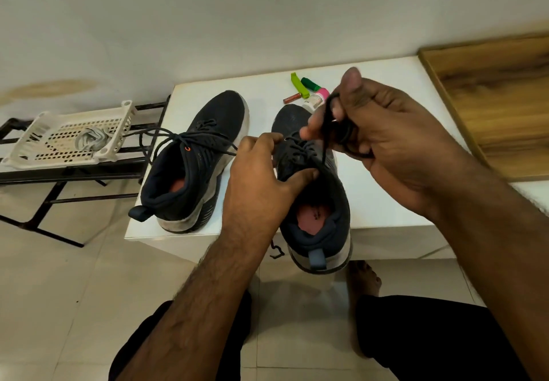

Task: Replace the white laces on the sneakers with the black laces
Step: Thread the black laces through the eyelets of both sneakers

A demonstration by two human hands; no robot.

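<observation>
Two dark sneakers stand on a white table point(386, 202). The left sneaker point(193, 166) is laced in black, its lace ends trailing loose to the left. The right sneaker point(315, 202) hangs over the table's front edge. My left hand point(261, 178) grips its tongue area, thumb pressed on the collar. Above the shoe, my right hand point(386, 137) pinches a black lace point(326, 125), which runs down into the eyelets and loops across my palm. A bundle of white laces point(92, 140) lies in a white perforated basket point(38, 143).
The basket sits on a black metal rack point(74, 172) left of the table. Small items lie at the table's back: a green clip point(297, 85), a green-capped bottle point(310, 83), a pink-capped bottle point(318, 97), a small red tube point(291, 99). A wooden board point(499, 98) lies right. My bare foot point(364, 285) rests below.
</observation>
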